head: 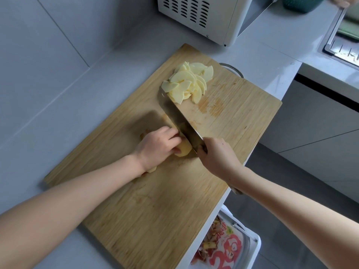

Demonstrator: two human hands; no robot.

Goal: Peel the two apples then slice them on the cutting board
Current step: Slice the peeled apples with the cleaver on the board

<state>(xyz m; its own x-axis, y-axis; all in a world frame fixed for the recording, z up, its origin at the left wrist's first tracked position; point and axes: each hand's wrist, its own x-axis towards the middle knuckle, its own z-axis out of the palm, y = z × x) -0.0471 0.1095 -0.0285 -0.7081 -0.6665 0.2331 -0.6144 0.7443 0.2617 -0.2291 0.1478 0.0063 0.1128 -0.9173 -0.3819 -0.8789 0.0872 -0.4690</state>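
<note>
A wooden cutting board [136, 200] lies on the grey counter. My left hand [157, 146] curls over a peeled apple piece [183, 149] at the board's middle, and most of the apple is hidden under the fingers. My right hand [217, 156] grips the handle of a broad knife [174, 113]. Its blade stands against the apple beside my left fingertips and reaches toward the far side. A heap of pale apple slices [189, 82] lies at the far end of the board, touching the blade's tip.
A white microwave [204, 16] stands behind the board. A sink [342, 45] is at the right, with a green basket [301, 3] above it. A bin [233, 247] with apple peels and a red printed bag stands on the floor below the counter edge.
</note>
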